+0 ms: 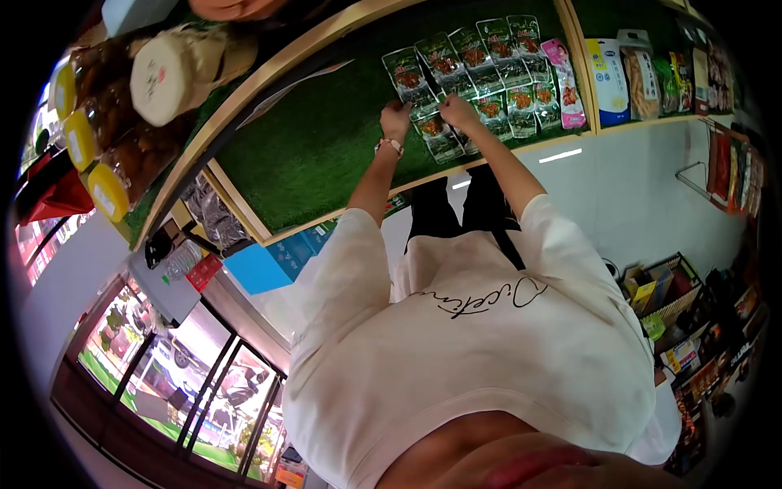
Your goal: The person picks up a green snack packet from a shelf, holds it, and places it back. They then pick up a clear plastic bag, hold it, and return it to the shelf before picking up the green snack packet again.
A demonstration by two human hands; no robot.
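Observation:
Flat green snack packets with pictures of reddish-brown food lie in two overlapping rows on a green turf-lined display. My left hand (395, 121), with a bracelet at the wrist, is closed at the left end of the rows, near the lower corner of an upper-row packet (407, 75). My right hand (459, 112) is closed too, its fingertips at the top edge of the leftmost lower-row packet (441, 138). That packet's top lies between both hands, and each seems to pinch a side of it. The fingers partly cover the contact points.
A pink packet (564, 81) lies right of the rows, and a wooden divider (580, 65) separates them from other bagged goods (639, 77). Jars with yellow lids (106, 191) and a cloth-topped jar (167, 77) stand at left. A blue box (261, 269) sits below the display.

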